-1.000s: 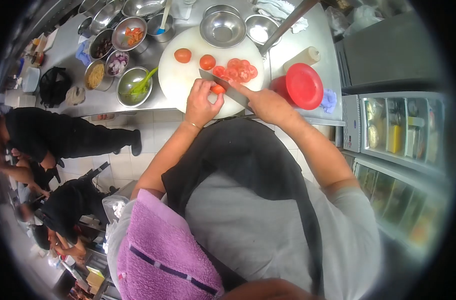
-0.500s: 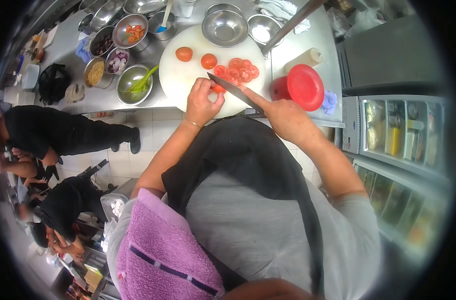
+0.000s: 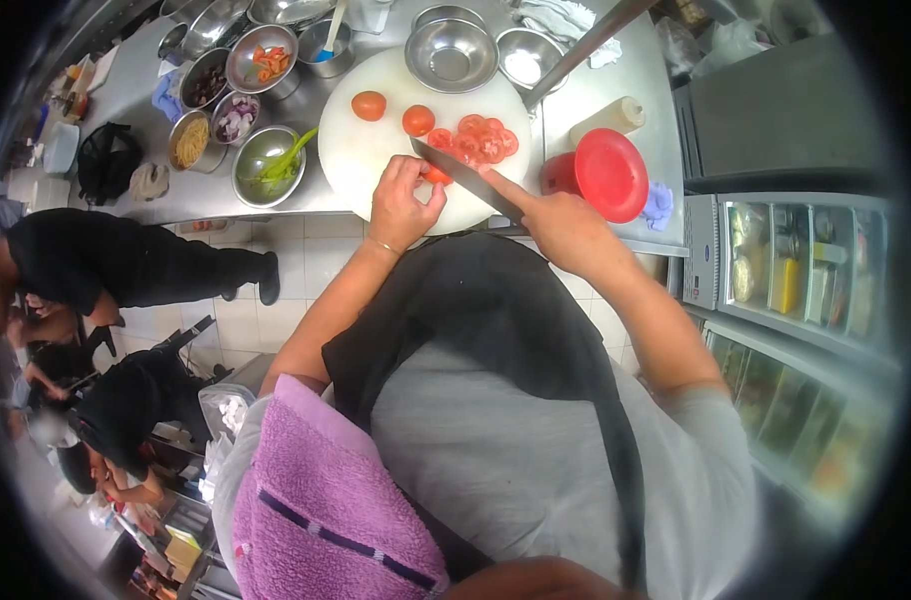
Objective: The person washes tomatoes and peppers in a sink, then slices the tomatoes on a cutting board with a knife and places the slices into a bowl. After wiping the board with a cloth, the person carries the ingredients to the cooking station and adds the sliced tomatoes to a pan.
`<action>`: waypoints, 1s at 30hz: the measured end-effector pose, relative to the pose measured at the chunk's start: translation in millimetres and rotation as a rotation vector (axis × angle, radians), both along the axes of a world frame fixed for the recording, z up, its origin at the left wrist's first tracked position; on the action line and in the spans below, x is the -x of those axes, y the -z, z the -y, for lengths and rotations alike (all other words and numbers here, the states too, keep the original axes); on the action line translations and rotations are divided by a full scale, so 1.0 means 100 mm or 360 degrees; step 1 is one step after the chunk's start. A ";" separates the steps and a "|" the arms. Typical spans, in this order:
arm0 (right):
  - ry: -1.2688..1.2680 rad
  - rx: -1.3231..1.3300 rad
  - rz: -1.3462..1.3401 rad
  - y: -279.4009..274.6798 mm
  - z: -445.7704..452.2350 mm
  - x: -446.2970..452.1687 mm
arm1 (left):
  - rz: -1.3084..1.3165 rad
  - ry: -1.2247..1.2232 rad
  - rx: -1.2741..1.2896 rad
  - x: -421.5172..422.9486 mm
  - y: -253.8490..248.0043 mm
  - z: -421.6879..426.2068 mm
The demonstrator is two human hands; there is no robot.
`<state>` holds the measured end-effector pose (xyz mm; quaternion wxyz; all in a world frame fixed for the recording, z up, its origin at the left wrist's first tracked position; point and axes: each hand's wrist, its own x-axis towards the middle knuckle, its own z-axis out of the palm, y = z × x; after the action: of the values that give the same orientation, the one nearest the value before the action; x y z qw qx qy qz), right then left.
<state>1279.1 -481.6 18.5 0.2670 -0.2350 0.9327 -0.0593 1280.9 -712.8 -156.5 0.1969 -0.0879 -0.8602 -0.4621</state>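
My left hand is closed on a tomato at the near part of the round white cutting board. Most of that tomato is hidden by the fingers and the blade. In my right hand is a knife, its index finger stretched along the blade's spine. The blade slants across the board, right against the held tomato. Just beyond it lie several tomato slices, overlapping. Two whole tomatoes, one nearer the middle and one farther left, rest on the board.
Metal bowls stand at the board's far edge. To its left, a bowl holds a green utensil, near bowls of chopped food. A red container and a squeeze bottle are on the right. Other people work at left.
The knife blade has shifted very slightly down and left at the held tomato. My left hand stays almost in place. At left, the people in the background have moved a little.
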 end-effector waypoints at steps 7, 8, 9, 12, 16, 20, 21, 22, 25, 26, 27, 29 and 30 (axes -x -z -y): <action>-0.0031 -0.0046 -0.0002 -0.09 -0.03 -0.04 | 0.0020 -0.0017 -0.0006 0.00 -0.02 0.00; -0.0028 -0.0052 0.0001 -0.09 -0.03 -0.05 | 0.0006 -0.0020 -0.0009 0.01 0.00 0.00; -0.0024 -0.0058 0.0003 -0.09 -0.03 -0.05 | -0.0008 -0.0023 -0.0012 0.01 0.00 0.00; -0.0040 -0.0048 0.0006 -0.06 -0.03 -0.04 | -0.0020 -0.0028 -0.0031 0.00 0.00 -0.01; -0.0051 0.0048 -0.0034 0.09 -0.02 0.01 | -0.0043 -0.0018 -0.0048 0.00 0.01 0.00; -0.0120 0.0154 -0.0123 0.23 0.02 0.06 | -0.0042 -0.0030 -0.0010 -0.01 0.00 -0.01; -0.0143 0.0154 -0.0127 0.23 0.03 0.07 | -0.0050 -0.0028 -0.0023 -0.01 0.00 0.00; -0.0147 0.0159 -0.0129 0.17 0.03 0.06 | -0.0052 -0.0032 -0.0018 -0.01 0.00 0.01; -0.0093 0.0029 0.0012 0.17 0.01 0.05 | -0.0030 -0.0041 0.0001 0.02 0.01 0.00; -0.0118 0.0114 -0.0045 0.43 0.01 0.07 | -0.0023 -0.0046 0.0011 0.02 -0.01 0.00; -0.0137 0.0203 -0.0097 0.56 0.02 0.06 | -0.0011 -0.0044 0.0026 -0.02 -0.02 0.00; -0.0108 0.0208 0.0000 0.56 0.01 0.15 | -0.0010 -0.0042 0.0046 -0.03 -0.01 -0.02; -0.0084 0.0216 0.0108 0.55 0.03 0.20 | 0.0000 -0.0044 0.0068 -0.01 -0.01 0.00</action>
<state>1258.7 -484.5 -36.2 0.2833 -0.2749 0.9105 -0.1231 1281.7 -712.9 -155.3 0.2012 -0.0801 -0.8710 -0.4409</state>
